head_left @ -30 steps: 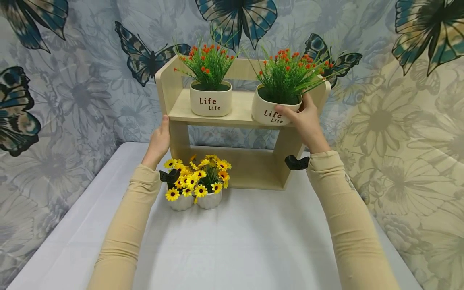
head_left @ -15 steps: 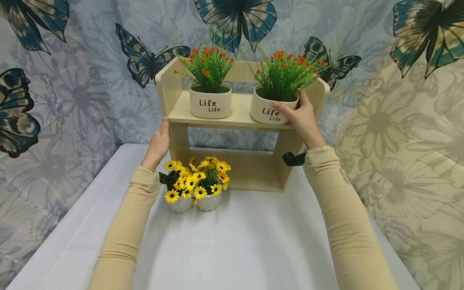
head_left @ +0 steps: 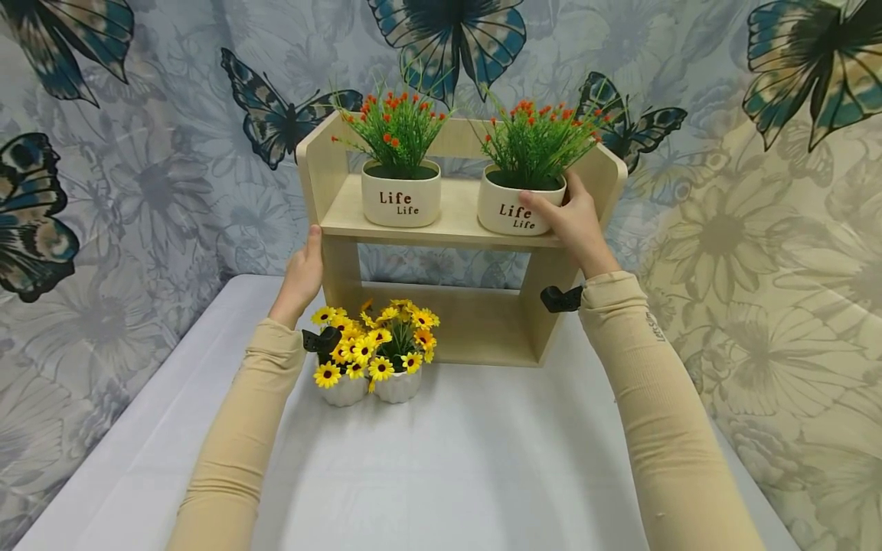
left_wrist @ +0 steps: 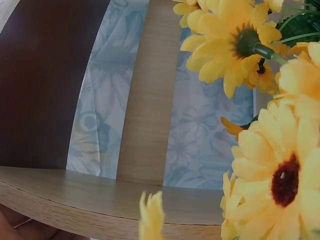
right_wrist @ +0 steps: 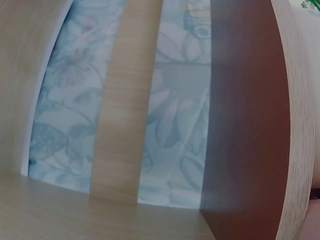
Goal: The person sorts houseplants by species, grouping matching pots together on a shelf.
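Observation:
My right hand [head_left: 582, 229] grips the right side of a white oval flowerpot [head_left: 506, 208] lettered "Life", its thumb across the front. Green grass and small red flowers [head_left: 540, 141] fill this pot, which stands level at the upper board's front edge. To its left is a matching potted plant [head_left: 400, 195]. My left hand [head_left: 302, 272] rests against the outer left side of the wooden shelf [head_left: 448, 200], thumb straight up along the edge; its other fingers are mostly hidden. The left wrist view catches a bit of finger [left_wrist: 30, 227] beyond the wooden edge.
Two small white pots [head_left: 397, 388] of yellow daisies [head_left: 381, 367] stand on the white-covered table [head_left: 468, 459], before the shelf's lower left. The lower compartment [head_left: 482, 321] lies behind them. Butterfly-patterned cloth [head_left: 165, 176] hangs behind and at both sides.
The right flowerpot, slightly tilted a second ago, has been straightened and shifted a little left by my right hand. My left hand stays against the shelf's side.

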`<state>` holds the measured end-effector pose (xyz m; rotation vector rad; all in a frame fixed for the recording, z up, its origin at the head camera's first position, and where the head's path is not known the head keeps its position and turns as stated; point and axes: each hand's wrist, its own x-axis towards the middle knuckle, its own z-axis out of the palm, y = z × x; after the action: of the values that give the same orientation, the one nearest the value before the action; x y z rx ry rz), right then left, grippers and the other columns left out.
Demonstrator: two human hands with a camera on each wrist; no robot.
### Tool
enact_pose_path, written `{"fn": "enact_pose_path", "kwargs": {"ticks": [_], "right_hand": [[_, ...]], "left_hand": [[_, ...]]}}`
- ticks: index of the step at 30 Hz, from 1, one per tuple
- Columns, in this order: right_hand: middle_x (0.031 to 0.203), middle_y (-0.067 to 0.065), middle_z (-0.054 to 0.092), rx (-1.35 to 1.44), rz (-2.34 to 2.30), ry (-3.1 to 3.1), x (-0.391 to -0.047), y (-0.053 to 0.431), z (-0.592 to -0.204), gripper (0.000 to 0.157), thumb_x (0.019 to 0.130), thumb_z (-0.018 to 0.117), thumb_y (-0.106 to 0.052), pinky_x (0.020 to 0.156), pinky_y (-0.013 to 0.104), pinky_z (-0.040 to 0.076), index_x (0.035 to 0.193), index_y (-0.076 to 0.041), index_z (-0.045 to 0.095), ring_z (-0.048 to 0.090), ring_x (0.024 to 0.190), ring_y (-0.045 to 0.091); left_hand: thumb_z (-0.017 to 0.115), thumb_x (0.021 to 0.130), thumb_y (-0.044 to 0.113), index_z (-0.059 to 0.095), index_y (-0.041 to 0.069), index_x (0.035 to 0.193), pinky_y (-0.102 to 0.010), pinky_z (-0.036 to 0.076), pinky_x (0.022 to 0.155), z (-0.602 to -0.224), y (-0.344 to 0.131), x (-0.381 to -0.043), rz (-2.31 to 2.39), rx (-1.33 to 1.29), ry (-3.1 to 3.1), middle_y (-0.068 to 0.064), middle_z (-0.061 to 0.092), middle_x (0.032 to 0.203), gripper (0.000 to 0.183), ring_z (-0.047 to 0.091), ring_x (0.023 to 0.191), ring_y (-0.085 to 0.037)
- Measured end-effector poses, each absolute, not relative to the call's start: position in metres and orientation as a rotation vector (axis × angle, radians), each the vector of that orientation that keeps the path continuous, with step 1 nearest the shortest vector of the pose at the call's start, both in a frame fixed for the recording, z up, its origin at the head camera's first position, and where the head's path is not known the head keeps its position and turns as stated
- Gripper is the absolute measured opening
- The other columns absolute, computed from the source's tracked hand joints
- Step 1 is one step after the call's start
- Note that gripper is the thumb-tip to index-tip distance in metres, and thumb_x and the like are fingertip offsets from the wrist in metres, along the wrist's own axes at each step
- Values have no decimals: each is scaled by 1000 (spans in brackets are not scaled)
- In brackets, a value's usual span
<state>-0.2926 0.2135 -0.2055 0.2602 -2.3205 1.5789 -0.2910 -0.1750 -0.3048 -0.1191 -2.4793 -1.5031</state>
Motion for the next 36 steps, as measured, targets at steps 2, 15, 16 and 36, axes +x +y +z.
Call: {"fn": "enact_pose_path", "kwargs": {"ticks": [2, 15, 16, 36], "right_hand": [[120, 11, 48, 249, 1580, -2331, -293, 214, -205, 90, 79, 69, -47, 93, 37, 39, 148, -18, 19, 47, 108, 20], [130, 14, 42, 238, 1611, -2362, -297, 214, -205, 96, 80, 68, -47, 99, 37, 34, 150, -14, 11, 43, 115, 21], [130, 15, 42, 235, 1611, -2367, -297, 214, -205, 96, 80, 68, -47, 100, 37, 34, 150, -14, 11, 42, 116, 21], [146, 7, 26, 357, 1724, -2161, -279, 202, -203, 88, 82, 71, -29, 104, 30, 28, 149, -17, 15, 33, 127, 15]], "left_hand": [[9, 91, 66, 32, -5, 141, -54, 24, 102, -305, -175, -291, -1502, -120, -2480, -29, 32, 140, 90, 32, 127, -41], [9, 90, 68, 30, -5, 142, -53, 24, 103, -305, -174, -290, -1508, -106, -2492, -32, 36, 135, 91, 33, 126, -39], [10, 90, 68, 30, -5, 142, -53, 24, 102, -305, -174, -290, -1512, -106, -2492, -32, 36, 135, 91, 33, 126, -38], [9, 90, 67, 25, 0, 145, -53, 16, 106, -305, -175, -290, -1518, -134, -2491, -23, 24, 146, 88, 22, 132, -40]]}}
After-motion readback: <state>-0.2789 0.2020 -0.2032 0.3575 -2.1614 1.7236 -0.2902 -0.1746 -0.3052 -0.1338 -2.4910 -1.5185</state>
